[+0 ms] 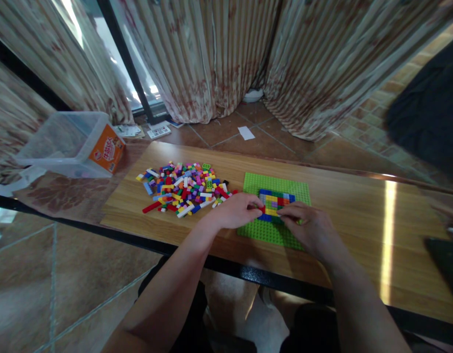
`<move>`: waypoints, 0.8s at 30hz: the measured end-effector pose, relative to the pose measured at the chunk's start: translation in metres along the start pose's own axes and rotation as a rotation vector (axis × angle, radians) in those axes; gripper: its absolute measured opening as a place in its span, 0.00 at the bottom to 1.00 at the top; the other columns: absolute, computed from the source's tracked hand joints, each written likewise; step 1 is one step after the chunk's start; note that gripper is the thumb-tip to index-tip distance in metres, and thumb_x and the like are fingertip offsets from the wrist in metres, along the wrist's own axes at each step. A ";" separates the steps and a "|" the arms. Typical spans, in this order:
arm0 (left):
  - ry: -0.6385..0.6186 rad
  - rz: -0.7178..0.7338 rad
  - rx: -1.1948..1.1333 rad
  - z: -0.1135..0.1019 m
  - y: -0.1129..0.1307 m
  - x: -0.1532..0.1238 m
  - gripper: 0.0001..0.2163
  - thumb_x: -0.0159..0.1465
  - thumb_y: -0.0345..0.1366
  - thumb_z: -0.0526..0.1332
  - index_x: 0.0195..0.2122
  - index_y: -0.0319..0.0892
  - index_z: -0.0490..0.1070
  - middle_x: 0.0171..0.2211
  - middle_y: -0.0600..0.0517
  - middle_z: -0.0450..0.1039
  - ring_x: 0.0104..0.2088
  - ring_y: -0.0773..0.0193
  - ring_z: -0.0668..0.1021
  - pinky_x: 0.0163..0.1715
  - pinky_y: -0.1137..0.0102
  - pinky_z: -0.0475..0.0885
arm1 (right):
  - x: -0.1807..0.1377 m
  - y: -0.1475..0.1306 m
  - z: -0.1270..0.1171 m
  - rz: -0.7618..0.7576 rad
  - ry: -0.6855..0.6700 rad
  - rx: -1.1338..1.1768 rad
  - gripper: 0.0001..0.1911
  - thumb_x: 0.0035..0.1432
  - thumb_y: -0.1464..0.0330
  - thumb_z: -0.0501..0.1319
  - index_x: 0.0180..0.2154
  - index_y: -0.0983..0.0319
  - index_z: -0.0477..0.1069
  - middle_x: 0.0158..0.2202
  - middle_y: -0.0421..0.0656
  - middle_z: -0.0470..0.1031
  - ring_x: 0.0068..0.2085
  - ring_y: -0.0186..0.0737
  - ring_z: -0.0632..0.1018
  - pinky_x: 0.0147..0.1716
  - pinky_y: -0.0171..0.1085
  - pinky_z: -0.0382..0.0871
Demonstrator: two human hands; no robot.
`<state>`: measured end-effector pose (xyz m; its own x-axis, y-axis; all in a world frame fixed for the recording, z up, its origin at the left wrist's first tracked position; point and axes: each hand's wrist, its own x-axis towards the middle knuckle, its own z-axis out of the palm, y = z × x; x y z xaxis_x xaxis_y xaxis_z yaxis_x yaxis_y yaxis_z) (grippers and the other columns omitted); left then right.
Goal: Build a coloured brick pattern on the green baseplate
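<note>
A green baseplate [276,186] lies on the wooden table [359,211]. On it sits a small block of joined bricks [276,201] in blue, yellow, red and green. My left hand [236,210] rests at the plate's left edge, its fingers pinched on a small red brick [262,209] beside the block. My right hand [307,226] lies over the plate's near right part, fingers curled against the block's near side. What those fingers hold is hidden. A heap of loose coloured bricks [186,189] lies to the left of the plate.
A clear plastic box [70,142] with an orange label stands on the floor at the far left. Striped curtains [219,54] hang behind the table. Papers [158,131] lie on the tiled floor. A dark object [445,255] sits at the right edge.
</note>
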<state>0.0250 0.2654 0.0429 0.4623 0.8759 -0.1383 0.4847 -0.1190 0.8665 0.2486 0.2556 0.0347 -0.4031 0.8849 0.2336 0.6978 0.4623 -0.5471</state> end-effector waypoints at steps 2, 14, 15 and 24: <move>-0.001 -0.005 0.004 0.000 0.000 0.000 0.09 0.63 0.32 0.59 0.42 0.37 0.76 0.34 0.49 0.79 0.35 0.63 0.79 0.40 0.69 0.73 | 0.000 0.000 0.000 -0.008 -0.002 -0.012 0.11 0.59 0.70 0.58 0.35 0.58 0.80 0.38 0.44 0.81 0.38 0.41 0.81 0.40 0.39 0.75; 0.005 -0.002 0.008 0.000 0.000 0.000 0.09 0.63 0.32 0.59 0.42 0.38 0.77 0.36 0.48 0.80 0.38 0.62 0.79 0.43 0.68 0.73 | 0.002 0.005 -0.003 -0.087 -0.043 -0.045 0.13 0.59 0.72 0.56 0.33 0.57 0.81 0.37 0.42 0.81 0.38 0.41 0.81 0.42 0.40 0.76; 0.008 -0.007 0.013 0.000 0.000 0.000 0.09 0.63 0.32 0.59 0.42 0.38 0.77 0.36 0.48 0.80 0.38 0.62 0.79 0.43 0.67 0.73 | 0.003 0.005 -0.003 -0.097 -0.046 -0.050 0.13 0.59 0.72 0.56 0.33 0.56 0.81 0.37 0.42 0.82 0.38 0.41 0.81 0.42 0.40 0.76; 0.018 -0.007 0.017 0.001 0.002 -0.001 0.09 0.63 0.31 0.60 0.42 0.38 0.76 0.36 0.48 0.79 0.40 0.61 0.79 0.45 0.66 0.73 | 0.008 0.010 -0.002 -0.145 -0.081 -0.091 0.15 0.59 0.74 0.56 0.32 0.57 0.81 0.36 0.44 0.82 0.39 0.42 0.81 0.43 0.41 0.76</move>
<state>0.0266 0.2636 0.0442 0.4458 0.8847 -0.1358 0.5007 -0.1207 0.8571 0.2533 0.2675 0.0326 -0.5474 0.8024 0.2375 0.6777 0.5916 -0.4368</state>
